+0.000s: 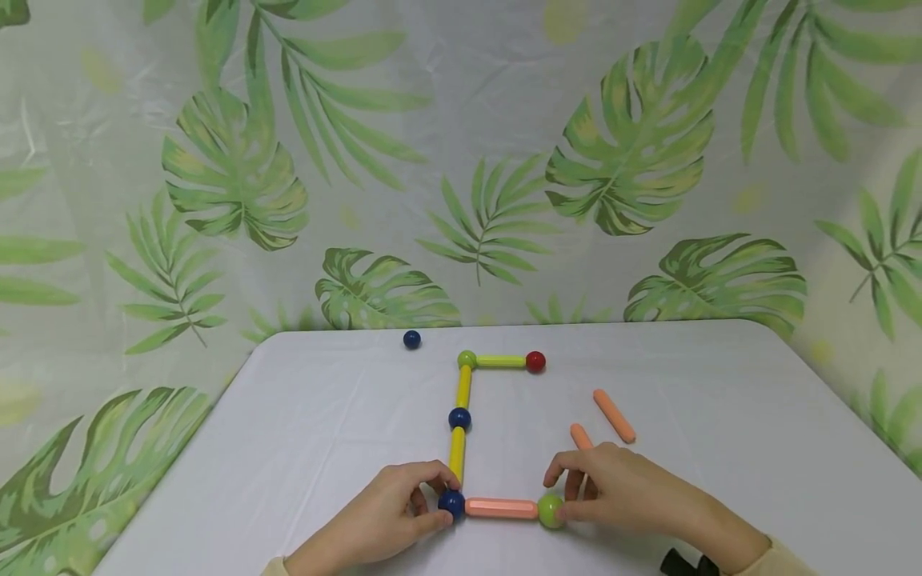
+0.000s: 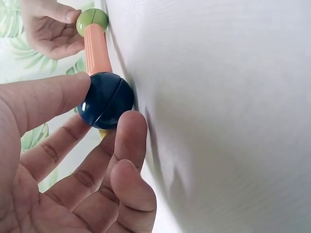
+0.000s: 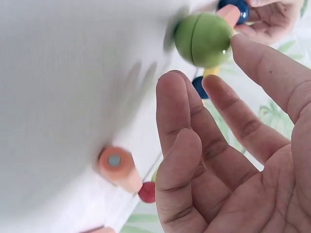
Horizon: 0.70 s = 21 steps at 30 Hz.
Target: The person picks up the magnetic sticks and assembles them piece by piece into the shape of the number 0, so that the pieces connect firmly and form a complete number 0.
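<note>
My left hand (image 1: 392, 508) pinches a dark blue ball (image 1: 451, 504) between thumb and fingers at the near left corner of a chain of rods and balls. From that ball a salmon-pink rod (image 1: 501, 508) runs right to a green ball (image 1: 551, 511). My right hand (image 1: 612, 492) has its thumb tip at the green ball, its other fingers parted and loosely bent beside it. A yellow rod (image 1: 457, 456) leads away from the held ball to another blue ball (image 1: 459, 418). In the left wrist view, the blue ball (image 2: 106, 100) shows a seam.
Beyond, a second yellow rod (image 1: 464, 387) reaches a smaller-looking green ball (image 1: 467, 359), then a lime rod (image 1: 500, 362) and a red ball (image 1: 535, 362). Two loose orange rods (image 1: 615, 416) lie at right, one partly behind my right hand. A loose blue ball (image 1: 411, 339) sits near the table's far edge.
</note>
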### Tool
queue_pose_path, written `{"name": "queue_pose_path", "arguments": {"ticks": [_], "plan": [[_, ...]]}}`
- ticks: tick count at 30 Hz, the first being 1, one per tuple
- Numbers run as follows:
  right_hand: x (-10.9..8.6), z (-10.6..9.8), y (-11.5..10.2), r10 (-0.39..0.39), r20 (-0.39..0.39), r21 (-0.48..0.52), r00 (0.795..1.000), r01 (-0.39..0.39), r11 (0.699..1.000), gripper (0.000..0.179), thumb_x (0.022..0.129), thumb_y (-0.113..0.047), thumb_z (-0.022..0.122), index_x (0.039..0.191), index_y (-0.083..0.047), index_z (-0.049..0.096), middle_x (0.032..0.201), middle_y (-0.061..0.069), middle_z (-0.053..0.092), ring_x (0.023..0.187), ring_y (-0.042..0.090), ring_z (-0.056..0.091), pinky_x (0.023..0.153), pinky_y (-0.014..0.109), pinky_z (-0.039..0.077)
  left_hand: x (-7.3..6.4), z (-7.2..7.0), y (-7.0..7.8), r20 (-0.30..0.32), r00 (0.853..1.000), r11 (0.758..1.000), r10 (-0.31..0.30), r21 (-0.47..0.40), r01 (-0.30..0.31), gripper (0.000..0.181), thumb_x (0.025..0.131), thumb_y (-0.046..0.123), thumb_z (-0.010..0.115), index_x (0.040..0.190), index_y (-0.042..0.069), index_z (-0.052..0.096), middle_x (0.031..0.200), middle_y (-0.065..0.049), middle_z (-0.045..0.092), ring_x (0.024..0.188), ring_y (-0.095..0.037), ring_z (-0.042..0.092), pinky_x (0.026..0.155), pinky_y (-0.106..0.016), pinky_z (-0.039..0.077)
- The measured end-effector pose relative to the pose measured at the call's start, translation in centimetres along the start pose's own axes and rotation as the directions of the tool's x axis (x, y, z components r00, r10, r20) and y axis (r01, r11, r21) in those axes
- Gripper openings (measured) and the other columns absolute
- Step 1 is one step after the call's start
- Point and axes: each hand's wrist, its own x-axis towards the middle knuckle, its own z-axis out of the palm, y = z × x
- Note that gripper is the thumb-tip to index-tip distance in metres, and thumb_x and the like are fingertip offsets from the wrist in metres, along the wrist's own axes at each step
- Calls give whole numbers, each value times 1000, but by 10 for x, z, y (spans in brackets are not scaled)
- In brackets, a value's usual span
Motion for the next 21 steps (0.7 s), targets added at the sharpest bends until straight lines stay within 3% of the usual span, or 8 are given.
{"name": "queue_pose_path", "arguments": {"ticks": [11, 16, 21], "plan": [[-3, -22, 12, 36, -127, -29, 991, -40, 999, 24, 97, -33, 80, 112, -16, 72, 84, -13, 67, 69, 1, 62, 67, 22, 48, 4, -6, 10, -66, 991, 989, 114, 103, -107, 15, 97, 19, 81, 111, 17, 75, 103, 5, 74, 76, 3, 60, 65, -19, 52], [-2, -27, 21, 83, -177, -61, 981, -95, 994, 21, 99, -31, 77, 111, -15, 72, 81, -12, 67, 67, 2, 60, 64, 22, 47, 8, -5, 18, -61, 983, 976, 170, 150, -160, 14, 97, 17, 81, 110, 14, 75, 104, 3, 76, 79, 5, 59, 67, -17, 51], [-1, -30, 28, 153, -228, -76, 961, -174, 982, 19, 98, -28, 78, 111, -16, 74, 80, -11, 65, 68, 3, 55, 61, 24, 45, 16, -1, 27, -29, 981, 965, 191, 187, -182, 14, 96, 14, 81, 109, 15, 75, 94, 11, 70, 76, 6, 57, 66, -16, 49]]}}
